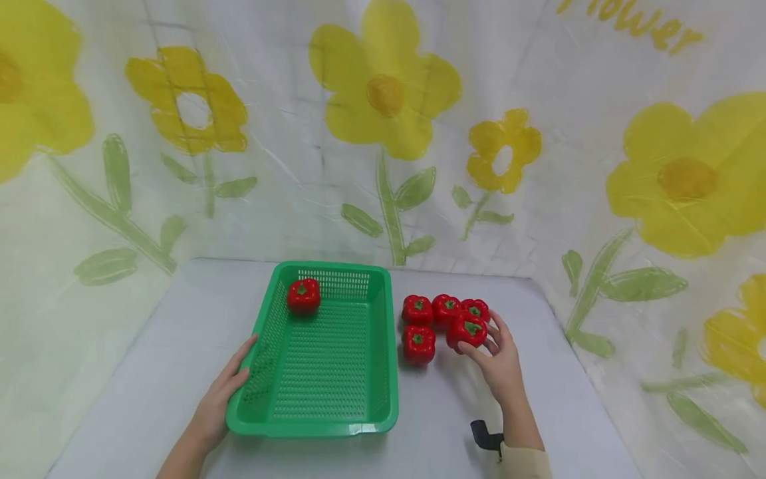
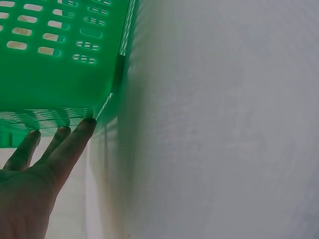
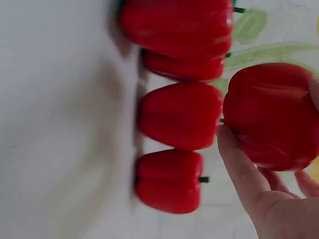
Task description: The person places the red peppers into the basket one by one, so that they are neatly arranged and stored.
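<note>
A green plastic basket (image 1: pixel 320 426) with slotted walls and base lies on the table, one red bell pepper (image 1: pixel 303 297) in its far left corner. My left hand (image 1: pixel 212 402) is at the basket's left side; in the left wrist view its extended fingers (image 2: pixel 70 149) touch the outer wall. To the right of the basket, my right hand (image 1: pixel 498 359) grips another red bell pepper (image 1: pixel 465 331) between thumb and fingers. The right wrist view shows this pepper (image 3: pixel 274 117) held up off the table, beside several standing peppers (image 3: pixel 182 114) with green stems.
Several red bell peppers (image 1: pixel 417 311) stand close together just right of the basket, one (image 1: pixel 419 344) nearer to me. The pale table (image 1: pixel 437 426) ends at a hanging cloth (image 1: pixel 287 199) printed with yellow flowers. A black strap piece (image 1: pixel 485 436) juts from my right wrist.
</note>
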`<state>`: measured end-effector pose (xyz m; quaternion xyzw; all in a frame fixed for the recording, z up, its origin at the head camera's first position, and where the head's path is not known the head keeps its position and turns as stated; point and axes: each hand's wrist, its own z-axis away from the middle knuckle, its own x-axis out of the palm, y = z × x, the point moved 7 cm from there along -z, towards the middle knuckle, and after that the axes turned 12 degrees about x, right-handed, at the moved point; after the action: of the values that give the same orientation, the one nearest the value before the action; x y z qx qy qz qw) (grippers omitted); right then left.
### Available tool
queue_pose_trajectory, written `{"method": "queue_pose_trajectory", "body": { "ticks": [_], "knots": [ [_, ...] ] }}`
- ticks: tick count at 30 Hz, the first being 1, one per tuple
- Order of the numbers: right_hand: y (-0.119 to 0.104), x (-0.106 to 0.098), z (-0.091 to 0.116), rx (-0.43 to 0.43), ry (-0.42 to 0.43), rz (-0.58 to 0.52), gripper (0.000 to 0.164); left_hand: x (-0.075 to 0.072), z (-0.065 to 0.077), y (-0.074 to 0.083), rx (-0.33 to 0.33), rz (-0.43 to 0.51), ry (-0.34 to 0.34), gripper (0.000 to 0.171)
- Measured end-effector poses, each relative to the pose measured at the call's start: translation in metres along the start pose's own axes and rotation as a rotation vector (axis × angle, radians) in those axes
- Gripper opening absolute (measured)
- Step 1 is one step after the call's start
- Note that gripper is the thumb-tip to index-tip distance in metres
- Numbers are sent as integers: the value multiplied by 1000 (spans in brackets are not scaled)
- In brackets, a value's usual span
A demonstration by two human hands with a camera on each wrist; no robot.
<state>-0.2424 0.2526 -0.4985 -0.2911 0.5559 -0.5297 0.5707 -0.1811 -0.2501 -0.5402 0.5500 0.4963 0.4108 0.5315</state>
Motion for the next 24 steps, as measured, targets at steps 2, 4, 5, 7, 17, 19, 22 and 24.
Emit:
{"method": "queue_pose_trajectory", "body": {
  "ticks": [2, 4, 5, 7, 17, 19, 22, 24],
  "knots": [
    [-14, 3, 1, -61, -13, -8, 97, -1, 0, 1, 4, -8, 5, 54],
    [-27, 5, 2, -118, -24, -5, 90, -1, -1, 1, 10, -12, 3, 54],
    [-33, 7, 3, -144, -30, -2, 86, -1, -1, 1, 11, -10, 2, 53],
    [-44, 10, 6, -192, -44, 2, 79, -1, -1, 0, 11, -11, 1, 53],
    [-87, 37, 9, -258, -81, -12, 72, 1, 2, -1, 1, 9, 0, 54],
    [-94, 42, 9, -267, -70, -19, 71, 1, 2, -1, 3, 4, 1, 54],
    [-102, 50, 9, -263, -66, -44, 70, 0, 1, 0, 5, -1, 3, 54],
    [-107, 55, 9, -251, -69, -51, 70, 0, 1, 1, 7, -5, 2, 54]
  ]
}}
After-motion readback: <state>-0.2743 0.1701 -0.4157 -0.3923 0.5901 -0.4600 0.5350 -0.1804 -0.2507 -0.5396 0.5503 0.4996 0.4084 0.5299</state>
